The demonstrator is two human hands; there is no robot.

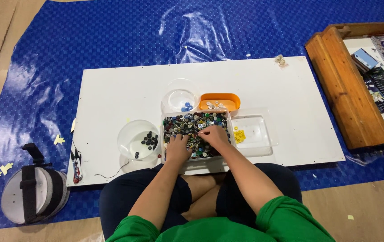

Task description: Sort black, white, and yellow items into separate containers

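A clear box of mixed coloured buttons sits at the near edge of a white board. My left hand lies palm down on the buttons at the box's left side, fingers spread. My right hand rests in the middle of the pile with fingertips pinched together among the buttons; what they pinch is too small to see. A round clear bowl to the left holds a few black buttons. Another clear bowl behind holds blue ones, an orange tray holds pale ones, and a clear square tray holds yellow ones.
The board lies on a blue mat over a wooden floor. A wooden tray with papers and small items stands at the right. A round grey pad with a black strap lies at the left. My crossed legs touch the board's near edge.
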